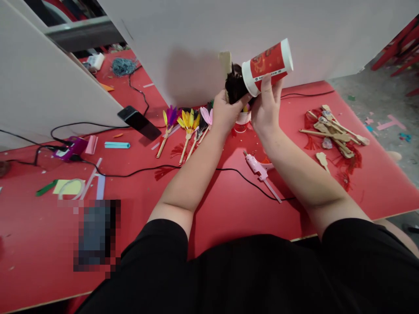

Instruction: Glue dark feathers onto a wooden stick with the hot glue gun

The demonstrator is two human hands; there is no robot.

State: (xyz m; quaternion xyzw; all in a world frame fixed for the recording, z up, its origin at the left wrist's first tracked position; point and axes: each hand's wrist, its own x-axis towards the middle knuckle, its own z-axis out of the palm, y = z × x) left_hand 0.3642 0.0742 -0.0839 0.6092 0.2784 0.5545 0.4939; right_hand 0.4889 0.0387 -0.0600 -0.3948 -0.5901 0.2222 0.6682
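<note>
My right hand (268, 104) grips a red and white paper cup (268, 65), tilted on its side with its wide rim facing left. My left hand (227, 111) is closed around a dark feathery bundle (236, 85) at the cup's mouth; a flat tan piece (225, 63) stands up behind it. Below both hands, another cup (241, 122) rests on the table, partly hidden. Feathered sticks in purple, yellow (189, 122) and pink lie left of my left forearm. Between my forearms is a pink glue gun (257, 165).
The red table (216, 222) bears a pile of tasselled wooden sticks (334, 133) at right. A phone (139, 122), purple power strip (70, 148) and paper strips lie left. Black cables cross the table. White partitions (262, 22) rise behind.
</note>
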